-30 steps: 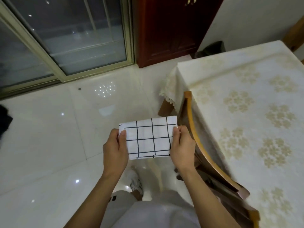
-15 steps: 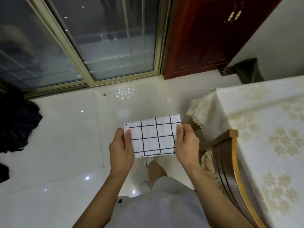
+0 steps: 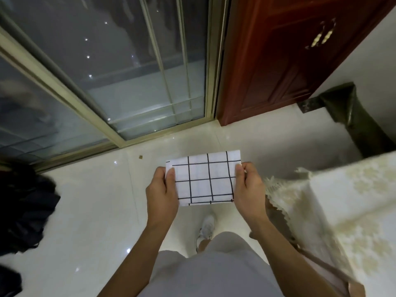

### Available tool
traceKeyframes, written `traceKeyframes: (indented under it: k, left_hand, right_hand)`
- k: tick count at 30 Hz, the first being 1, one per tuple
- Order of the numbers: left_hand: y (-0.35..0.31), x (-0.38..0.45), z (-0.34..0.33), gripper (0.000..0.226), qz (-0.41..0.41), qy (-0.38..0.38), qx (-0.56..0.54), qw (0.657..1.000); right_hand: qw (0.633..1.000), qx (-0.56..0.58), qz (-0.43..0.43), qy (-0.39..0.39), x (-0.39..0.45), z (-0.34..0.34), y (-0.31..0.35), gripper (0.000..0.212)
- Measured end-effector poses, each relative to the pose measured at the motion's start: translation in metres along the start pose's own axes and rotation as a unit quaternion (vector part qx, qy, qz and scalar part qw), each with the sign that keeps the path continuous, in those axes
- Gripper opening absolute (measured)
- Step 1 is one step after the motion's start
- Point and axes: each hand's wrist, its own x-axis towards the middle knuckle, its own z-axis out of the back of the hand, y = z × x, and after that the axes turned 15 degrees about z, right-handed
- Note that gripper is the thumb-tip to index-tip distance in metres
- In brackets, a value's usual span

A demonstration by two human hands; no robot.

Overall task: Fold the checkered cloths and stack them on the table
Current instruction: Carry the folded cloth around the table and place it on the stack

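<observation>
**Head view: folded cloth held level above the floor, table off to the right**

Head view, taken left to right. At the far left a dark bundle [image 3: 23, 211] lies on the pale floor [image 3: 90, 211]; what it is cannot be told. Beyond it, glass sliding doors [image 3: 128, 78] fill the far side, with a red-brown wooden door [image 3: 278, 61] to their right.

Near the middle, the cloth [image 3: 204, 177] is held in the air above the floor, over the person's legs and a white shoe [image 3: 206, 227]. It is white with a black grid and is already folded into a small, flat rectangle. The left hand [image 3: 161, 195] pinches its left edge, thumb on top and the other fingers hidden beneath. The right hand [image 3: 249, 189] pinches the right edge in the same way. The two-sided hold is judged to keep the layers pressed together and the rectangle taut and level, so that the fold is not lost while it is carried.

To the right, the table [image 3: 353, 200] is covered with a cream floral covering whose lace fringe hangs just beside the right hand. A dark bag [image 3: 351, 116] stands on the floor beyond the table's far corner. No stack of cloths is seen on the visible part of the table. The cloth is not yet over the table; placing it there is judged to be the step in hand.
</observation>
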Motion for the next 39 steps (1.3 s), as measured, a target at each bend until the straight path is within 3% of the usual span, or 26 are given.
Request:
traceKeyframes:
  k: [5, 12, 20, 26, 35, 39]
  left_hand:
    - [-0.047, 0.055, -0.024, 0.031, -0.014, 0.029, 0.000, 0.999]
    - [-0.101, 0.143, -0.077, 0.028, -0.092, 0.095, 0.080, 0.988]
    - [-0.183, 0.258, -0.150, 0.028, -0.180, 0.239, 0.138, 0.944]
    - [-0.246, 0.323, -0.181, 0.030, -0.233, 0.314, 0.167, 0.905]
    - [-0.277, 0.331, -0.265, 0.031, -0.253, 0.437, 0.198, 0.840]
    - [-0.296, 0.313, -0.319, 0.028, -0.291, 0.457, 0.208, 0.814]
  right_hand:
    - [0.999, -0.005, -0.036, -0.030, 0.063, 0.001, 0.002, 0.027]
    - [0.987, -0.023, -0.100, -0.120, 0.133, -0.004, -0.017, 0.028]
    - [0.944, -0.038, -0.231, -0.234, 0.230, -0.010, -0.025, 0.030]
    - [0.908, -0.039, -0.274, -0.316, 0.290, -0.029, -0.014, 0.031]
    - [0.834, -0.034, -0.349, -0.425, 0.304, -0.007, -0.041, 0.032]
    - [0.806, -0.033, -0.371, -0.461, 0.311, 0.021, -0.073, 0.033]
